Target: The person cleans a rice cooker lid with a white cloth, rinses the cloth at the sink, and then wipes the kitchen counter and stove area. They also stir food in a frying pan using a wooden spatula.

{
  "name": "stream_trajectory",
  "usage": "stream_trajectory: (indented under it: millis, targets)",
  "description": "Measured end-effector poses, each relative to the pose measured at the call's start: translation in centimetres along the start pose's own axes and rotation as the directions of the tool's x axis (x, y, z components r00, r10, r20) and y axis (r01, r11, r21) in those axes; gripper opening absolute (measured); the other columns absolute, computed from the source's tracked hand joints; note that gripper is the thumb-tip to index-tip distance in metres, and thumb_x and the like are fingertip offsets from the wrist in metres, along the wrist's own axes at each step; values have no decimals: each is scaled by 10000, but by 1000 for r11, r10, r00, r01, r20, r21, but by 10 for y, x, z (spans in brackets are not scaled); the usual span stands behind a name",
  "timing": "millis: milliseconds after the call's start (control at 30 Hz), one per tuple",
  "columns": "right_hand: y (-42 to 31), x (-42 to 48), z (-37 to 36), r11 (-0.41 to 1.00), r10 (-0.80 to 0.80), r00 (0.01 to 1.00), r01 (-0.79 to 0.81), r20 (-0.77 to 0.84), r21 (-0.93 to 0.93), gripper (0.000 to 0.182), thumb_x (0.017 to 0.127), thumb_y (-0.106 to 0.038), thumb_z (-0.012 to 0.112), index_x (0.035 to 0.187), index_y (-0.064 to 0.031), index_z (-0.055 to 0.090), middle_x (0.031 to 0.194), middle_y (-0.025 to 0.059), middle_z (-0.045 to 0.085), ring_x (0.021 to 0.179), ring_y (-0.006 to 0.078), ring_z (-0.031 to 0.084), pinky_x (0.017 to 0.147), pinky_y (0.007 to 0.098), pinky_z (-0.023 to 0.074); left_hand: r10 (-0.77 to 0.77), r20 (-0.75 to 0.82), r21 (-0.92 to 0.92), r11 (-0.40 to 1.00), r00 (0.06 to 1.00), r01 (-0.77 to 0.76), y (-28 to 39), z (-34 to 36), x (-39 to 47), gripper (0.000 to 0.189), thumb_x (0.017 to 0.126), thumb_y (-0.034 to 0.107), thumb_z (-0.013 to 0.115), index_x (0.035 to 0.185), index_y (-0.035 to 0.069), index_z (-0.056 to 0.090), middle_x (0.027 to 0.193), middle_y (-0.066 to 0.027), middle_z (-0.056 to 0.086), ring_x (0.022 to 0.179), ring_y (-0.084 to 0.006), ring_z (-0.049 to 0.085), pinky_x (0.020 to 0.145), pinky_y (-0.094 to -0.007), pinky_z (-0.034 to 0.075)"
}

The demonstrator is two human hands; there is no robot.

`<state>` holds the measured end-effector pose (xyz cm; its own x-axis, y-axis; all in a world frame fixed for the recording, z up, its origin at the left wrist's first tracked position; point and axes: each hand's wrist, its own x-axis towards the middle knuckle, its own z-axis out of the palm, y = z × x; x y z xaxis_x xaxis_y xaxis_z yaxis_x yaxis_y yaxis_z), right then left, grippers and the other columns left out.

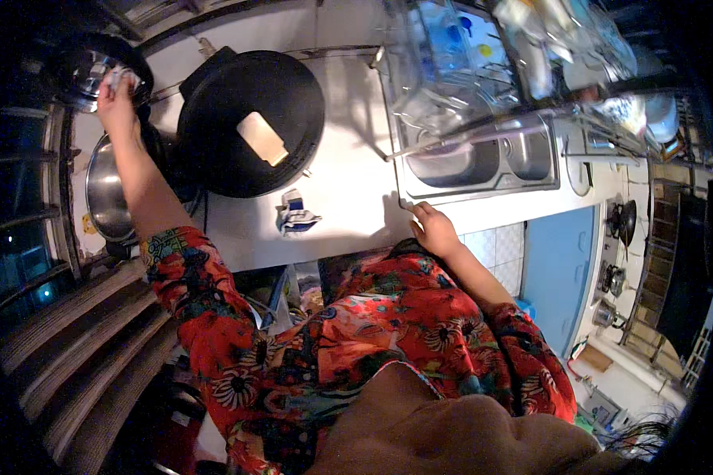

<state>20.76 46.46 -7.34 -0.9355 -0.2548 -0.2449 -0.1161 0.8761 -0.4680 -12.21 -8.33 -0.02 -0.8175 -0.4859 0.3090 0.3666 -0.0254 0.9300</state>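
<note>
My left hand (pixel 116 101) reaches to the far left and grips a small crumpled whitish cloth (pixel 125 77) at a dark, shiny round pot (pixel 80 71). My right hand (pixel 434 228) rests at the front edge of the white counter (pixel 356 202), near the foot of a dish rack, with fingers loosely bent and nothing seen in them. Between my hands lies a large round black pan or lid (pixel 214 160). On it is a flat beige rectangular piece (pixel 261 139). A crumpled blue-and-white packet or cloth (pixel 297 212) lies in front of it.
A steel basin (pixel 104 187) stands below my left forearm. Right of the black disc are a double steel sink (pixel 457 163) and a metal dish rack (pixel 475 124) holding blurred dishes. Farther right, pans (pixel 624 222) line another counter. A barred window (pixel 24 219) is on the left.
</note>
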Motion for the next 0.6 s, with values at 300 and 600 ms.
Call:
stream_trajectory:
  millis: [300, 600]
  targets:
    - [142, -25, -36, 978, 112, 944, -50, -310, 201, 264, 805, -96, 588, 1061, -31, 571, 971, 176, 566, 747, 286, 614, 651, 373, 486, 67, -229, -510, 841, 971, -178, 65, 103, -204, 150, 894, 83, 500, 1007, -15, 499, 990, -139, 584, 878, -228, 601, 763, -289, 534]
    - [399, 71, -125, 894, 362, 781, -135, -510, 428, 269, 846, -189, 591, 1056, -21, 589, 872, 89, 638, 733, 176, 607, 673, 286, 486, -620, 223, -767, 365, 753, 528, -10, 334, -562, 212, 882, 218, 503, 1053, 97, 538, 1041, -66, 583, 969, -219, 559, 831, -395, 475]
